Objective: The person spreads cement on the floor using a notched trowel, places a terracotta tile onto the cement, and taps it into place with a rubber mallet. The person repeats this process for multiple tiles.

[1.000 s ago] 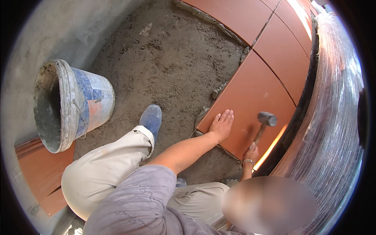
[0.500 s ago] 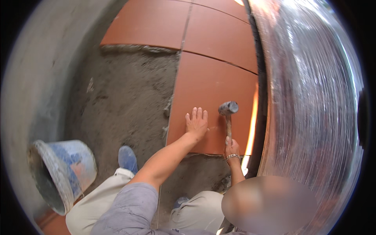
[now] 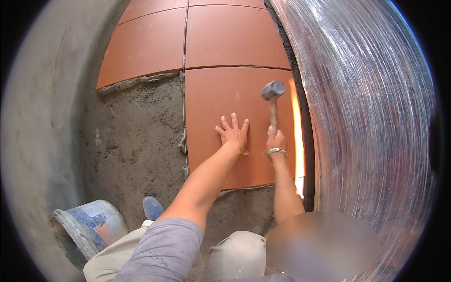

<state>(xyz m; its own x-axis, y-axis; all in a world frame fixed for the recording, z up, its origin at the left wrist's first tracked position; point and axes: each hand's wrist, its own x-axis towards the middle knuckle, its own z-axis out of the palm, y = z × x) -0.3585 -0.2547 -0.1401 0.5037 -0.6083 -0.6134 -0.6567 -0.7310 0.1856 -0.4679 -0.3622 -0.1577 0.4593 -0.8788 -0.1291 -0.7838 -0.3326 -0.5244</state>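
Note:
A large terracotta floor tile (image 3: 211,103) lies in front of me, its far edge against two more laid tiles (image 3: 230,35). My left hand (image 3: 234,136) rests on it palm down, fingers spread. To the right, my right hand (image 3: 276,141) grips the wooden handle of a mallet (image 3: 273,90) whose dark grey head is held up over the tile's right part. A metal bracelet circles the right wrist. Along the tile's left edge runs a thin string line (image 3: 183,103), with grey mortar showing beside it.
Rough grey mortar bed (image 3: 136,136) spreads left of the tile. A paint-stained bucket (image 3: 96,225) lies tipped beside my leg. A concrete wall (image 3: 42,117) bounds the left; a plastic-wrapped stack (image 3: 366,113) stands close on the right.
The view has shifted. My left hand's fingers have spread wider on the tile. The right hand has carried the mallet farther forward over the tile.

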